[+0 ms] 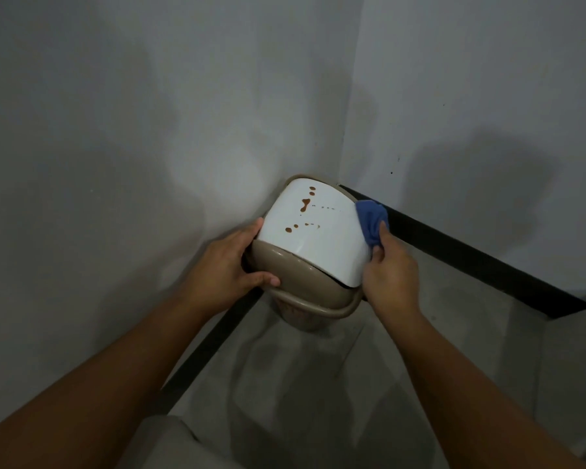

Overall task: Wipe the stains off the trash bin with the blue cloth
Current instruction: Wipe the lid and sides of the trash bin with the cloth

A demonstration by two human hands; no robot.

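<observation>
Head view, left hand steadying trash bin, right hand gripping blue cloth

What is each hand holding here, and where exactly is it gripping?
The left hand grips the trash bin by the left side of its beige lid frame. The right hand pinches the lower end of the bunched blue cloth.

A trash bin in dull beige-tan, with a glossy white swing lid spotted by reddish-brown stains — blobs and small dots scattered across its middle. A solid blue cloth, unpatterned. Pale grey walls — edged below by a black skirting band. The floor is light grey.
</observation>
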